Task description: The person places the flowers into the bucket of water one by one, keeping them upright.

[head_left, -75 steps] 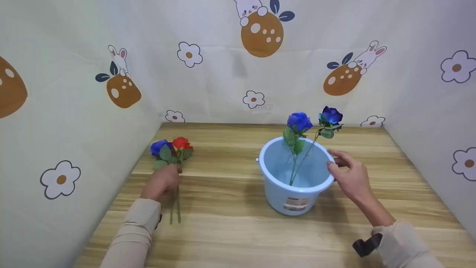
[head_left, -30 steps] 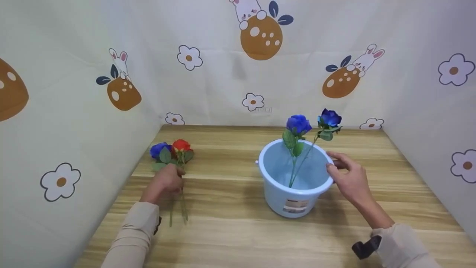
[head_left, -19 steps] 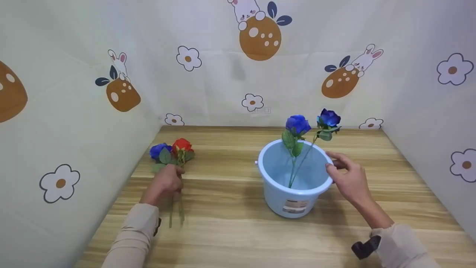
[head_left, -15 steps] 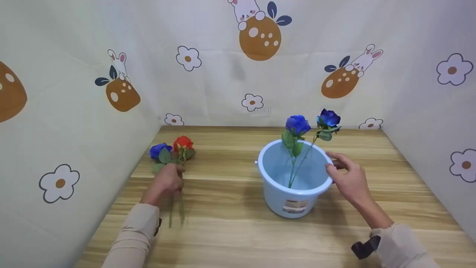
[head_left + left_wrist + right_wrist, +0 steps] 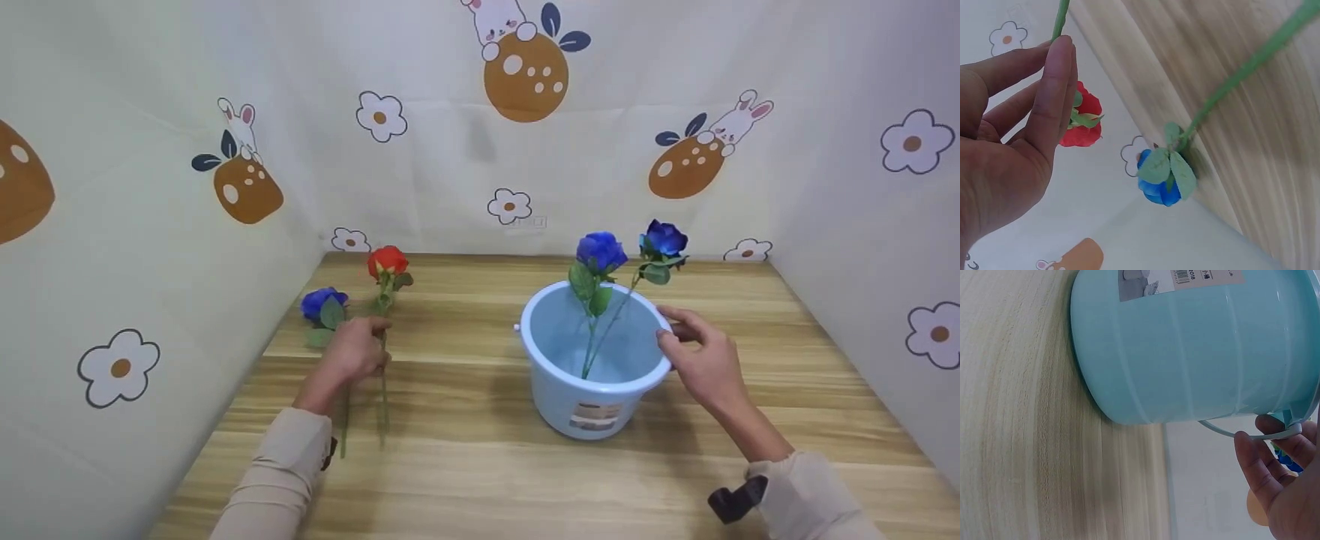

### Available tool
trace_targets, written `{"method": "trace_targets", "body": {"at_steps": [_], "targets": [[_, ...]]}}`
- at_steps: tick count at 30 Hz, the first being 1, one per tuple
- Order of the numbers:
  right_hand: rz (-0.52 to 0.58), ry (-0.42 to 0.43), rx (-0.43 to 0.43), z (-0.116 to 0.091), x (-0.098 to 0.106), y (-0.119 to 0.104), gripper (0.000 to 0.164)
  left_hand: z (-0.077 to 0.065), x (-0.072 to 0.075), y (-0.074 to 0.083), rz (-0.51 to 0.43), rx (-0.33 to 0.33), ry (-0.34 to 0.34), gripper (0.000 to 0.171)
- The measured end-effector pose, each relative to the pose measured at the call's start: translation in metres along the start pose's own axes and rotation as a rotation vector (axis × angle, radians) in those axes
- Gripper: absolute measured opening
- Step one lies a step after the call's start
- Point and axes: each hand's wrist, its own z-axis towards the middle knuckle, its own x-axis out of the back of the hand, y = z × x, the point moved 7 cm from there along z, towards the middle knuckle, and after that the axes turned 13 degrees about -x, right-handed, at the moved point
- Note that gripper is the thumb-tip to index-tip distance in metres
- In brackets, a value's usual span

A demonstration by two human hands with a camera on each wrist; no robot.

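In the head view my left hand (image 5: 356,351) pinches the stem of a red rose (image 5: 388,261), whose bloom points to the back of the table. Close up in the left wrist view, thumb and fingers meet on its green stem (image 5: 1061,19). A blue rose (image 5: 322,304) lies just left of that hand, its stem partly hidden under the wrist. My right hand (image 5: 709,364) holds the right side of the light blue bucket (image 5: 555,390) at the rim; the right wrist view shows its fingers around the handle (image 5: 1283,433). The bucket stands upright on the table.
Two blue roses, one plain blue (image 5: 600,251) and one darker (image 5: 664,238), lean in the bucket with blooms above the rim. The wood-grain table (image 5: 465,480) is bounded by printed cloth walls (image 5: 435,165) at the back and both sides.
My left hand has moved right and slightly back with the red rose, drawing it away from the blue rose beside it. My right hand and the bucket stay in place.
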Motion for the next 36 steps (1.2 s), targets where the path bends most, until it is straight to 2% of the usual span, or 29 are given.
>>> {"method": "trace_targets", "body": {"at_steps": [4, 8, 13, 21, 29, 36], "targets": [[-0.004, 0.002, 0.000, 0.000, 0.000, -0.001, 0.045, 0.003, -0.001, 0.011, -0.002, -0.048, 0.027, 0.057], [0.020, 0.030, 0.010, -0.001, 0.002, -0.002, 0.042, 0.004, -0.002, 0.019, -0.059, -0.068, 0.036, 0.055], [0.013, 0.047, 0.026, 0.000, 0.003, -0.002, 0.040, 0.006, -0.003, 0.027, -0.166, -0.059, 0.035, 0.057], [-0.006, 0.025, 0.019, -0.002, 0.001, -0.002, 0.043, 0.008, -0.004, 0.041, -0.255, -0.075, 0.072, 0.058], [-0.004, 0.012, 0.011, -0.002, 0.000, 0.000, 0.044, 0.008, -0.007, 0.059, -0.451, -0.021, 0.041, 0.061], [-0.004, 0.046, 0.027, 0.000, 0.002, -0.001, 0.041, 0.010, -0.005, 0.077, -0.537, -0.031, 0.048, 0.063]]}}
